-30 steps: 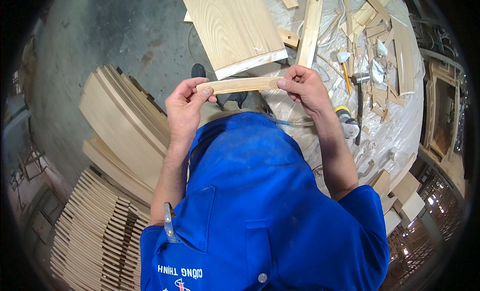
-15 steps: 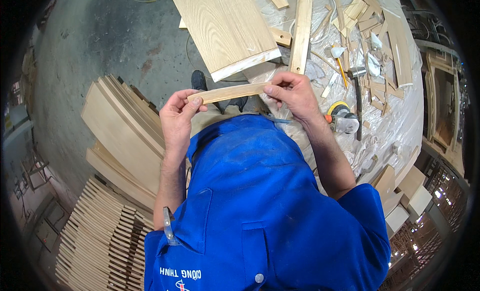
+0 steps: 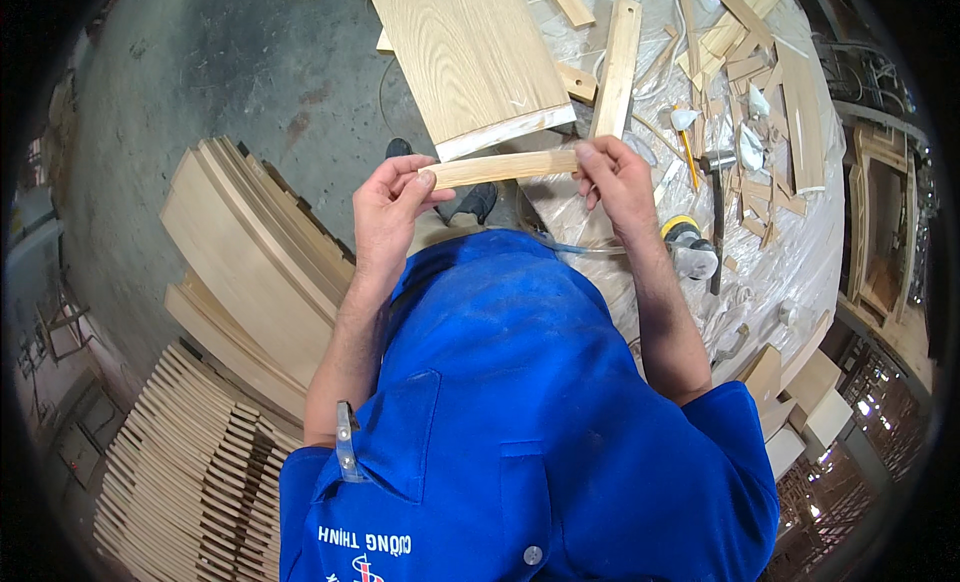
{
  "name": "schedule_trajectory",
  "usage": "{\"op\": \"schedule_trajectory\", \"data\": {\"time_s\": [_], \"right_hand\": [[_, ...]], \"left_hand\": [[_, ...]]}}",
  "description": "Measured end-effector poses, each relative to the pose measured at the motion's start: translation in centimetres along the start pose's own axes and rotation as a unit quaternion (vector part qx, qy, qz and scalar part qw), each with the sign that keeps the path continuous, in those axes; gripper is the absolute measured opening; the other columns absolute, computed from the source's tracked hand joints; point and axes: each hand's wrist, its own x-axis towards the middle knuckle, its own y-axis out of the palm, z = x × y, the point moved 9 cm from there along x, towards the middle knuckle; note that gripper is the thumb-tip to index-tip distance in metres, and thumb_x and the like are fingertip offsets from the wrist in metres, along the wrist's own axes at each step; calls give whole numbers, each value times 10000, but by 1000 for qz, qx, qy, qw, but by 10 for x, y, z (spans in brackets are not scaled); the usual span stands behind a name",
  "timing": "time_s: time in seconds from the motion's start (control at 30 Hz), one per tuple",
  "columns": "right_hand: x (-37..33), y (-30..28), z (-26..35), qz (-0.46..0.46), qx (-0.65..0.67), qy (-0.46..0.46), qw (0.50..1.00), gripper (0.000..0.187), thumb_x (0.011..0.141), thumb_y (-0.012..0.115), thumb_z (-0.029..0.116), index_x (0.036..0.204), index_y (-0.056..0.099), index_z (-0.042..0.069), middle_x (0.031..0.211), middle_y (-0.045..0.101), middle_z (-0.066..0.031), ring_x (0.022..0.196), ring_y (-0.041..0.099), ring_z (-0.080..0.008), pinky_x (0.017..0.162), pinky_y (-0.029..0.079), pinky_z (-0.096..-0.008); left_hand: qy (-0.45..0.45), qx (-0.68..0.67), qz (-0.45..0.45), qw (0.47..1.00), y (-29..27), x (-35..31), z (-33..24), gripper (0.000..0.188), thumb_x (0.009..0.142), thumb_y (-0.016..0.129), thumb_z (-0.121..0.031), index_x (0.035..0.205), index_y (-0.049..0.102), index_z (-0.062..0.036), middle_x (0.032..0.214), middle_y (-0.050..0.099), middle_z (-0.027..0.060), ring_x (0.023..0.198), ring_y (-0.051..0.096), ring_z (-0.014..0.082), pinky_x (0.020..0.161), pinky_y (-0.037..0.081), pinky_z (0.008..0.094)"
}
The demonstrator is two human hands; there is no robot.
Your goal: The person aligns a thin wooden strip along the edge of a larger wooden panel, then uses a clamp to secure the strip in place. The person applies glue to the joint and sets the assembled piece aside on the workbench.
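Head view, left hand: left hand (image 3: 395,194) pinches the left end of the wood strip (image 3: 507,168), thumb on the near face, fingers behind.
Head view, right hand: right hand (image 3: 614,182) grips the strip's right end between thumb and fingers; narrow grip, same piece.
Wood strip: pale, slim, slightly bowed; held up in the air between both hands, roughly crosswise, in front of the person's waist.
Wide board: wide board (image 3: 470,57) with clear grain and a whitish end, just beyond the strip in the view; gap in depth, cannot tell.
Bar: long bar (image 3: 616,67) with a hole near its far end, lying beyond the right hand.
Sander: sander (image 3: 688,244) with yellow rim, right of the right forearm, on the plastic sheet (image 3: 775,272).
Hammer: hammer (image 3: 717,217), dark handle, beside the sander.
Pencil: yellow-orange pencil (image 3: 689,162), left of the hammer head.
Scraps: thin wood scraps (image 3: 757,204) scattered right of the hammer.
Panels: stacked curved panels (image 3: 245,257), left of the left forearm.
Slats: rows of narrow slats (image 3: 165,447), lower left.
Blocks: pale blocks (image 3: 815,387), lower right.
Clothing: blue work clothes (image 3: 500,332), metal clip (image 3: 347,447) at the pocket.
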Motion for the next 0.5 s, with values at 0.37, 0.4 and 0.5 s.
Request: {"op": "schedule_trajectory", "data": {"time_s": [0.37,0.4,0.5], "right_hand": [[18,-1,-5,-26,43,-43,998,154,965,668,36,1086,696,-56,827,671,-49,670,614,-92,563,503,-233],[19,-3,-4,-33,31,-38,998,152,961,674,36,1076,700,-60,823,672,-48,670,615,-93,569,506,-234],[22,-7,2,-54,24,-38,998,144,945,699,35,1050,709,-64,808,675,-43,664,615,-90,565,501,-229]], "left_hand": [[10,27,-31,999,-5,10,5,175,1000,666,-83,1123,669,41,957,716,80,796,685,132,765,572,274],[18,29,-40,999,-5,12,3,168,995,675,-81,1111,673,40,939,714,71,785,678,126,761,568,273],[26,57,-50,997,-7,18,6,144,975,702,-82,1065,676,27,871,703,51,751,656,107,719,543,260]]}}
